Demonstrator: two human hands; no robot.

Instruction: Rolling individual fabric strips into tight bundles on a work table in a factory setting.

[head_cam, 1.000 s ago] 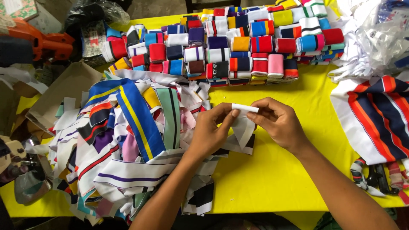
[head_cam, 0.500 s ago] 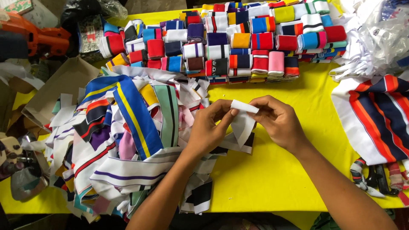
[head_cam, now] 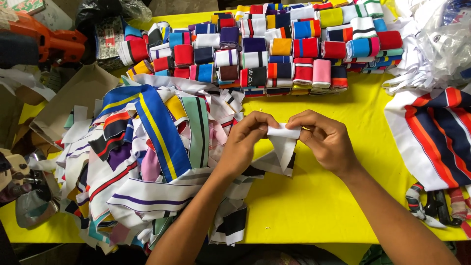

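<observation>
Both hands are working over the yellow table [head_cam: 333,196], w/ the left hand [head_cam: 248,140] & right hand [head_cam: 326,140] pinching the folded top edge of a white fabric strip [head_cam: 284,142] between thumbs & fingertips. The strip is hanging down btwn them, just above the tabletop. A heap of loose striped strips [head_cam: 147,162] is lying left of the hands (partly under the left forearm). Rows of folded coloured rolls [head_cam: 279,49] are sitting behind.
</observation>
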